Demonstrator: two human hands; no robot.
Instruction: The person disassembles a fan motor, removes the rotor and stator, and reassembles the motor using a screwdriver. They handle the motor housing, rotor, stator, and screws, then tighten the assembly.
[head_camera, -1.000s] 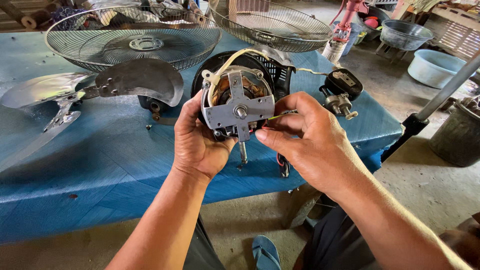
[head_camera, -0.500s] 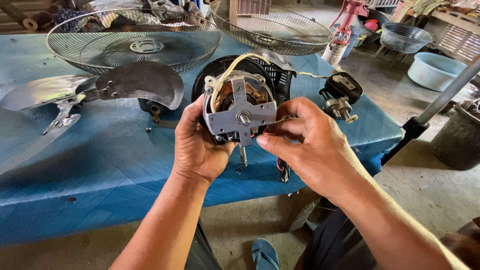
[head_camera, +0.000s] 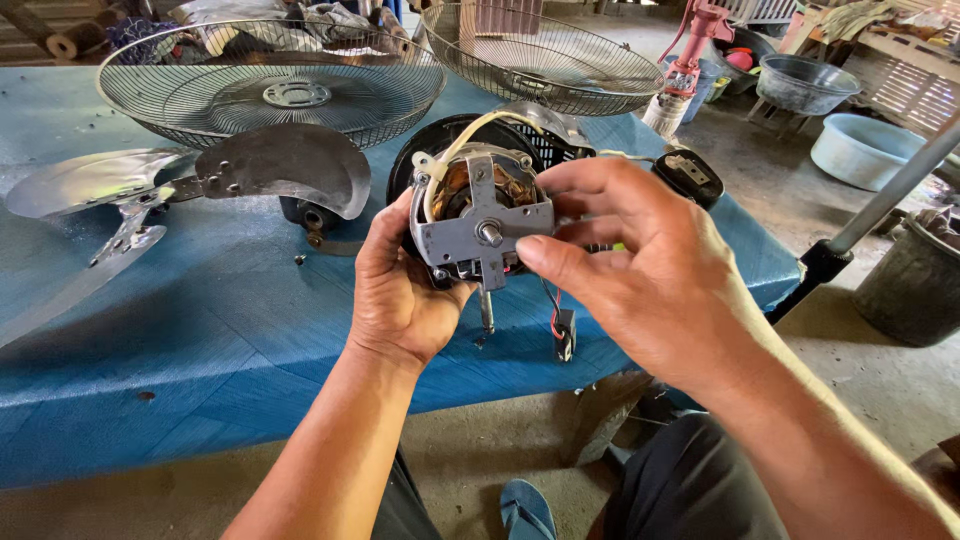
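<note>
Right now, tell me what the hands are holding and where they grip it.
Both hold the fan motor. The left hand cups its left side and underside; the right hand grips its right side, thumb on the front bracket's edge.

I see a blue table in daylight, bare concrete floor beyond, a pale blue basin and grey tub farther off.

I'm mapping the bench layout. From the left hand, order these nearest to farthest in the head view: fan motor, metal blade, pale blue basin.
1. Fan motor, held in the left hand.
2. Metal blade, up-left on the table.
3. Pale blue basin, far right on the floor.
</note>
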